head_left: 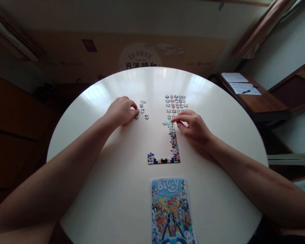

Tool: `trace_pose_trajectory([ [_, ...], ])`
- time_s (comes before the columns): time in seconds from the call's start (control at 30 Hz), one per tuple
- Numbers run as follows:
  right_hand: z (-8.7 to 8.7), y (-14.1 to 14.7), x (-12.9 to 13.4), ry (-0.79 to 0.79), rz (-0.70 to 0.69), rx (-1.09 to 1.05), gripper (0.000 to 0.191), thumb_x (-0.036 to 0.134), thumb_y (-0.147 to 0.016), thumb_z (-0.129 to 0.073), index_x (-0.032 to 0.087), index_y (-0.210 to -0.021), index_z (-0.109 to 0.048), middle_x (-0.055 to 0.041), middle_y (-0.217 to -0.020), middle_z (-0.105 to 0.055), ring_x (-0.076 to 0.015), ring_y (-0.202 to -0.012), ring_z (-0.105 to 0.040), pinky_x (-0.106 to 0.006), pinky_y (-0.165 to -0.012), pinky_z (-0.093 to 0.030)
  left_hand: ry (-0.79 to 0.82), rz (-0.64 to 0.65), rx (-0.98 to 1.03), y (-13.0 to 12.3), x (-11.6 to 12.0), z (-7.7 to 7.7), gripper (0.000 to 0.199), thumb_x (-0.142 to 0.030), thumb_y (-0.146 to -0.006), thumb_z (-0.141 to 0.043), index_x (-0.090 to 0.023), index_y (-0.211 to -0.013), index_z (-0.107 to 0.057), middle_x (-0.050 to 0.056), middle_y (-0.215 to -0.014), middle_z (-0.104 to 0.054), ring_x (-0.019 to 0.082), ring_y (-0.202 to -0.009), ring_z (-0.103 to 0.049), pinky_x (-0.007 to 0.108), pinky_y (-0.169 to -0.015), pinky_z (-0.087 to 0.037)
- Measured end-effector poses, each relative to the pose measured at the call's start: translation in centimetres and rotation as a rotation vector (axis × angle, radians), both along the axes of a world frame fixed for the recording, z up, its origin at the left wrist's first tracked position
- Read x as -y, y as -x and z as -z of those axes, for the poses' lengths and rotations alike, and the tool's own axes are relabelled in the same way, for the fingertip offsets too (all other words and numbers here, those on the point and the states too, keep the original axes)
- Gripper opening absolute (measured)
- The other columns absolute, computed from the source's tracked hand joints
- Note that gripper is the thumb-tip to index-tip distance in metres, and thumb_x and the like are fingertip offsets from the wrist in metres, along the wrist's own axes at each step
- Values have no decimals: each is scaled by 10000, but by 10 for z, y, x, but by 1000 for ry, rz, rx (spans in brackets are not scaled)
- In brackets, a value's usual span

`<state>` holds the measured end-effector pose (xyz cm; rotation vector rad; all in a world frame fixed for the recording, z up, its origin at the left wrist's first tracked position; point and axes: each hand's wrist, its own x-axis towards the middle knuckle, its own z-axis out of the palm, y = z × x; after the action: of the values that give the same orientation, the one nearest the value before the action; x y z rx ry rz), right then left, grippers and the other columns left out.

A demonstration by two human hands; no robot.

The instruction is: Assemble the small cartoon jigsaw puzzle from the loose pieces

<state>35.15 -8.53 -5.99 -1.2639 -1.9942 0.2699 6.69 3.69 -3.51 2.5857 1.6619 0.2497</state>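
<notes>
Round and white, the surface (112,189) fills most of the view. Nearest, at six o'clock, lies a printed picture sheet (170,210) titled "Bluey Fanzine Project". Beyond it, near the centre, joined puzzle pieces (175,144) form the lower edge and right side of a frame, with a short arm pointing to nine o'clock at the far end. At one o'clock the right hand (193,125) rests its index tip at that end, thumb a little apart; whether it touches or presses a piece, I cannot tell. A sideways push there could bend the narrow strip and part its joints. At eleven o'clock the left hand (120,110) has thumb and index close together over a loose cluster (146,117); any piece between them is hidden. Dragging those fingers could scatter neighbours. At twelve to one o'clock sit rows of loose pieces (172,100). No container shows; pieces lie directly on the surface. Farther, at two o'clock, a wooden side table (271,101) bears papers (235,77) and a pen (246,91).
</notes>
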Motion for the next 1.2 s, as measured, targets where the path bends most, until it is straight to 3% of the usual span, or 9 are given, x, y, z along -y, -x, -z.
trace_pose_trajectory([
  [0.3, 6, 5, -2, -22, -75, 57, 287, 105, -871, -553, 255, -950, -784, -55, -968, -733, -226, -947, -643, -409, -921, -502, 27, -25, 109, 9, 1, -3, 186, -351, -788, -679, -215, -903, -733, 70, -989, -733, 238, -857, -664, 334, -769, -518],
  [0.53, 6, 5, -4, -21, -77, 93, 271, 110, -883, -558, 240, -968, -780, -57, -996, -750, -229, -962, -643, -426, -936, -496, 69, 70, 435, -1, 34, -23, 140, -319, -825, -645, -208, -864, -720, 50, -829, -766, 171, -684, -643, 311, -646, -513],
  [0.63, 5, 7, -5, -43, -78, 123, 275, 113, -889, -558, 228, -1007, -778, -66, -1025, -754, -234, -971, -641, -436, -948, -488, 168, 179, 556, -20, 52, -20, 144, -288, -830, -633, -205, -870, -744, 43, -833, -781, 175, -726, -682, 323, -712, -544],
  [0.83, 4, 13, -4, -46, -82, 230, 304, 136, -906, -563, 220, -1124, -756, -78, -1066, -738, -258, -1013, -610, -447, -958, -468, 162, 207, 407, -49, 68, -2, 178, -245, -853, -611, -259, -886, -785, 14, -875, -797, 199, -791, -709, 358, -790, -535],
  [1.2, 2, 16, -3, -17, -91, 297, 281, 122, -899, -572, 239, -1074, -759, -69, -1049, -717, -252, -1020, -586, -429, -961, -434, 102, 233, 321, -55, 64, 6, 183, -241, -878, -599, -270, -905, -778, 15, -934, -793, 235, -885, -699, 400, -847, -510],
])
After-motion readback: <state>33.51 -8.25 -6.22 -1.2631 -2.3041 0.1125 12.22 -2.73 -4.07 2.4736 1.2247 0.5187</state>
